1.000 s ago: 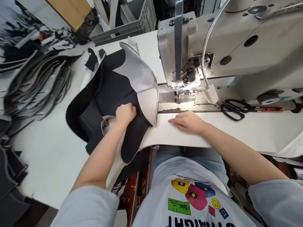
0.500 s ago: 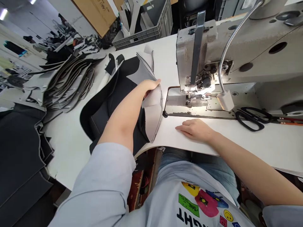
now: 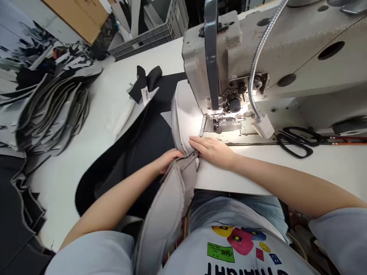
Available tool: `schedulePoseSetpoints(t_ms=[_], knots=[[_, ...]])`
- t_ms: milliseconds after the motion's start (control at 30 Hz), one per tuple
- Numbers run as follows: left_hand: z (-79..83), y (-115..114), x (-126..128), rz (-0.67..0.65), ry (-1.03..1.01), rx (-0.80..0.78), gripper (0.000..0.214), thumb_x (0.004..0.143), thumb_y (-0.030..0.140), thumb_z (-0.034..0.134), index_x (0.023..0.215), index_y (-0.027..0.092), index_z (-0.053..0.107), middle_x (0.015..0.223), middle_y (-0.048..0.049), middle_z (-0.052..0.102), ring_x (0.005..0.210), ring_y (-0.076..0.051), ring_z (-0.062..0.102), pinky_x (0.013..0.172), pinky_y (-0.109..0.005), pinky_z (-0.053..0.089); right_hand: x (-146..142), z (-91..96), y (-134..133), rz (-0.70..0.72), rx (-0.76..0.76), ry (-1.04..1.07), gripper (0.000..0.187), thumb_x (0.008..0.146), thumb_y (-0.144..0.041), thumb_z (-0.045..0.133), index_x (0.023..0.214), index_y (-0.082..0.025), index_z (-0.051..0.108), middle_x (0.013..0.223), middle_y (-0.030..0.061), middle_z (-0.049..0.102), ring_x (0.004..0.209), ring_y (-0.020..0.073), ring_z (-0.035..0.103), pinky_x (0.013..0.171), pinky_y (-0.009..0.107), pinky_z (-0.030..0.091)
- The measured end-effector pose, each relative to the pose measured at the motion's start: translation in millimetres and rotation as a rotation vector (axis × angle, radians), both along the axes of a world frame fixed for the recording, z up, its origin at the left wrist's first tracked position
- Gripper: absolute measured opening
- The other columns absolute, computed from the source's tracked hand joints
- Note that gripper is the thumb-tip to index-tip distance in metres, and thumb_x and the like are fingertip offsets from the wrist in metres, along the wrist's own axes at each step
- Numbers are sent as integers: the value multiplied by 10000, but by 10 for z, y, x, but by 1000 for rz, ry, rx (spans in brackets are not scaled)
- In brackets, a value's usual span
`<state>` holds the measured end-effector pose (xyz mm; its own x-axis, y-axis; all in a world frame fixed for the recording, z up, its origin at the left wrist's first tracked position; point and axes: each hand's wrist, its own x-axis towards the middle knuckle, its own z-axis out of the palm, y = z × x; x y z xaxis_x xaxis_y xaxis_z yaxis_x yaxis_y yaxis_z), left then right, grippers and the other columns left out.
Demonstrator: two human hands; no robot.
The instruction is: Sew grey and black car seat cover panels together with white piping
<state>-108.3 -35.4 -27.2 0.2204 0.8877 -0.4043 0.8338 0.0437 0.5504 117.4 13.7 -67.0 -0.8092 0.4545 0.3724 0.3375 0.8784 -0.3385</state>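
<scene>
A sewn fabric piece, black with light grey panels, lies left of the sewing machine's needle area and hangs over the table's front edge. My left hand is closed on the folded seam of its grey part, thumb on top and other fingers partly hidden by cloth. My right hand rests on the right edge of the same seam, fingers stretched out and lying flat on the cloth; its thumb is hidden. The grey panel's upper edge reaches the presser foot of the sewing machine, just beside it.
Black-handled scissors lie on the machine bed's right side. Stacked fabric pieces and dark panels occupy the left. A grey crate and a cardboard box stand behind the white table. A lamp hangs near the needle.
The fabric has been turned and brought right, against the machine. My left hand has come nearer to me and grips the seam. My right hand has moved left from the table onto the cloth.
</scene>
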Motion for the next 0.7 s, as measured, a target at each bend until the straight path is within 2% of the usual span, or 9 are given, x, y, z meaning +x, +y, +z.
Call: schedulePoseSetpoints(t_ms=[67, 133, 200, 233, 300, 400, 533, 633, 700], knots=[[-51, -5, 193, 50, -86, 132, 479, 800, 219, 401, 1230, 108, 582, 1072, -117, 710, 1049, -271, 648, 881, -395, 541, 9, -11, -8, -43, 13, -42, 357, 980, -138, 374, 1290, -91, 542, 1389, 167, 540, 1197, 228, 564, 879, 355, 475], [-3, 54, 302, 94, -25, 428, 652, 779, 251, 454, 1415, 122, 396, 1310, -158, 588, 1314, -309, 467, 1065, -470, 411, 37, -8, -22, -71, 31, -87, 304, 973, -114, 382, 1175, -81, 607, 1330, 178, 585, 1116, 229, 601, 817, 349, 470], [99, 131, 330, -21, 135, 666, 694, 771, 258, 488, 1447, 177, 355, 1385, -144, 526, 1407, -320, 336, 1161, -520, 245, 56, 5, -35, -79, 50, -121, 280, 966, -100, 386, 1080, -83, 641, 1273, 184, 619, 1052, 235, 608, 805, 362, 461], [152, 164, 322, -133, 203, 713, 627, 779, 254, 482, 1402, 209, 426, 1349, -125, 558, 1389, -319, 362, 1170, -527, 210, 61, 11, -41, -82, 48, -129, 275, 964, -106, 390, 1048, -87, 651, 1235, 182, 638, 1016, 238, 607, 801, 370, 462], [235, 212, 280, -365, 290, 688, 400, 814, 247, 436, 1174, 235, 609, 1125, -95, 673, 1192, -296, 553, 1104, -499, 309, 67, 16, -50, -86, 9, -98, 273, 966, -138, 398, 1027, -101, 662, 1170, 165, 665, 958, 237, 595, 806, 385, 476], [270, 248, 197, -400, 357, 586, 337, 903, 292, 324, 804, 204, 634, 740, -64, 664, 750, -217, 625, 758, -370, 457, 84, -7, -31, -68, -149, 96, 309, 966, -170, 385, 1150, -134, 630, 1212, 141, 636, 1047, 227, 576, 909, 402, 496], [222, 290, 98, -328, 284, 466, 467, 963, 425, 299, 615, 196, 510, 571, -15, 564, 552, -148, 516, 543, -277, 321, 36, -49, 131, -306, -626, 415, 339, 927, -183, 424, 1230, -177, 576, 1209, 124, 586, 1058, 196, 608, 934, 382, 517], [217, 296, 57, -348, 243, 478, 472, 956, 457, 379, 585, 191, 499, 544, -3, 547, 538, -136, 512, 532, -262, 295, -120, 5, 294, -400, -1269, 499, 139, 873, -223, 552, 978, -183, 634, 916, 29, 630, 767, 125, 626, 774, 296, 559], [235, 276, 44, -323, 228, 478, 411, 945, 447, 439, 642, 197, 559, 561, 8, 575, 551, -135, 546, 535, -248, 322, -246, 93, 362, -361, -1519, 494, 136, 830, -278, 635, 765, -168, 588, 713, -18, 582, 636, 87, 573, 677, 238, 542]])
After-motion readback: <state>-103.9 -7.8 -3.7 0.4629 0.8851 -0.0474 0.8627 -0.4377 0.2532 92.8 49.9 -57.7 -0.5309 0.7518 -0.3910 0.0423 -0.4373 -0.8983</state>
